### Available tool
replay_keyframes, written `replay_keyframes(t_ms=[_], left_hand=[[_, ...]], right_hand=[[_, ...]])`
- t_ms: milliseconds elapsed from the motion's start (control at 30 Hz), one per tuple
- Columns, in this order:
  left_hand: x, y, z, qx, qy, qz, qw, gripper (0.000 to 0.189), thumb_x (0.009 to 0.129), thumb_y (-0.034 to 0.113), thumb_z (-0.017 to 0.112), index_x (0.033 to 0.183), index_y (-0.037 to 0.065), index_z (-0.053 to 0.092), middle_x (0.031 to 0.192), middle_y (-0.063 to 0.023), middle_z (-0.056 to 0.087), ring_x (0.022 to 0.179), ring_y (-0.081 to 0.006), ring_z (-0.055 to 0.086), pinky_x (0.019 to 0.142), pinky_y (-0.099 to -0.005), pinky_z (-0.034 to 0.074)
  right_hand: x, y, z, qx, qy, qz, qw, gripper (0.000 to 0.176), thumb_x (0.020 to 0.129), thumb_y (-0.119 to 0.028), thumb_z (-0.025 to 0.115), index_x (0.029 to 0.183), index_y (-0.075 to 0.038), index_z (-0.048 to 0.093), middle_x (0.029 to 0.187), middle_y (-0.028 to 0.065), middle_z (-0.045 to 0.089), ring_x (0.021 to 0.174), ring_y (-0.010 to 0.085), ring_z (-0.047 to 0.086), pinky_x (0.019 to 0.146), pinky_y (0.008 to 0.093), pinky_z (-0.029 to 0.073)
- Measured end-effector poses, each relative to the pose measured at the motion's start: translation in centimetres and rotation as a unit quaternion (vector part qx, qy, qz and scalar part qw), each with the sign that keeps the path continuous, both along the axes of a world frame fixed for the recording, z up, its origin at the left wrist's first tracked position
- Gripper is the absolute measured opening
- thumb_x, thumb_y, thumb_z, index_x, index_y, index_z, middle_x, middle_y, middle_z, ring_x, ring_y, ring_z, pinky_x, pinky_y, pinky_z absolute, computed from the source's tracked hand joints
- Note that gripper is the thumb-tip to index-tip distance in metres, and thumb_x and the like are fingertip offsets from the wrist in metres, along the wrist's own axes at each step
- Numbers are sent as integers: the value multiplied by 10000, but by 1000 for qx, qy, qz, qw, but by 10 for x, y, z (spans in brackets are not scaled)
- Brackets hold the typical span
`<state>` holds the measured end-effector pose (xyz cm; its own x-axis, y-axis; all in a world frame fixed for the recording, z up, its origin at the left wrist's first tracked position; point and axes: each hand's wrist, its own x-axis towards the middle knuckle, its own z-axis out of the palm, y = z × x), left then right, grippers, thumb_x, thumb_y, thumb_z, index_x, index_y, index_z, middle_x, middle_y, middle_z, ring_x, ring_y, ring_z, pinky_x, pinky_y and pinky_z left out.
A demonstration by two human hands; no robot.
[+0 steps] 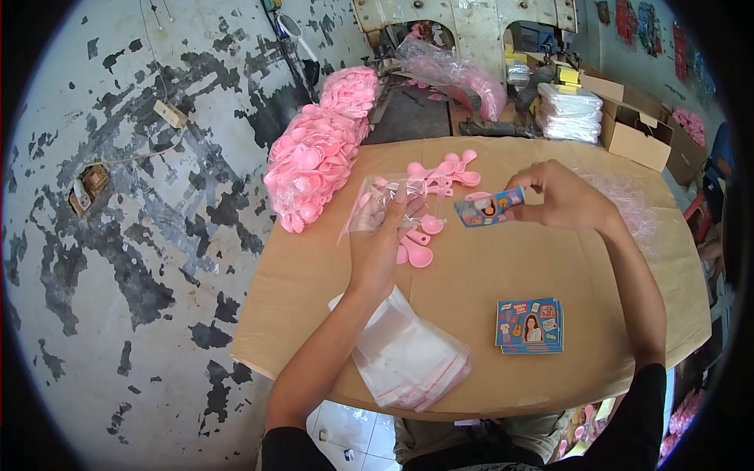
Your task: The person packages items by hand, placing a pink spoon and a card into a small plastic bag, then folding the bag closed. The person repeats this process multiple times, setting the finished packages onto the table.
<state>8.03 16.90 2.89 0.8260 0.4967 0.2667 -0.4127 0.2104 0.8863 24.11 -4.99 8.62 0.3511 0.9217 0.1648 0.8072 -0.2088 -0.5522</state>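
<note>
My left hand (375,243) is raised over the table with its fingers closed on a clear plastic bag (414,187). Across from it, my right hand (569,196) pinches a small blue printed card (481,210) by its right end. The card hangs just right of the bag, apart from it. Below and behind my left hand lie several loose pink spoons (419,256). A pile of flat clear bags (408,357) rests near the front edge, under my left forearm. To its right sits a stack of blue printed cards (530,325).
Brown paper covers the table (463,275). A large clear sack of pink spoons (318,157) stands at the back left, by the peeling wall. Packed clear bags (569,114) and an open cardboard box (638,135) are at the back right, and plastic strands (624,204) at the right.
</note>
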Motion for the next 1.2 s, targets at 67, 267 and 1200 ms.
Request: replay_keyframes(t_ms=[67, 267, 1200], left_hand=[[1, -2, -1, 7, 6, 3, 1000, 384, 958, 229, 583, 1243, -14, 499, 1165, -127, 580, 1095, -232, 596, 924, -345, 503], [2, -3, -8, 6, 15, 1, 1000, 384, 973, 218, 554, 1261, -26, 485, 1187, -153, 580, 1093, -240, 596, 927, -360, 506], [4, -22, -24, 93, 39, -74, 992, 312, 937, 170, 616, 1193, -3, 572, 1097, -76, 654, 969, -115, 625, 816, -257, 501]], right_hand=[[-3, 2, 1, 48, 74, 17, 996, 306, 842, -55, 665, 1131, 8, 590, 961, 80, 675, 857, 139, 633, 809, 286, 501], [-9, 27, -27, 251, 255, 9, 934, 218, 897, -69, 616, 1102, 5, 602, 989, 56, 676, 896, 117, 635, 835, 268, 501], [-37, 19, -46, 20, 35, 77, 996, 260, 966, -227, 551, 942, 24, 616, 812, 144, 636, 710, 208, 596, 666, 348, 480]])
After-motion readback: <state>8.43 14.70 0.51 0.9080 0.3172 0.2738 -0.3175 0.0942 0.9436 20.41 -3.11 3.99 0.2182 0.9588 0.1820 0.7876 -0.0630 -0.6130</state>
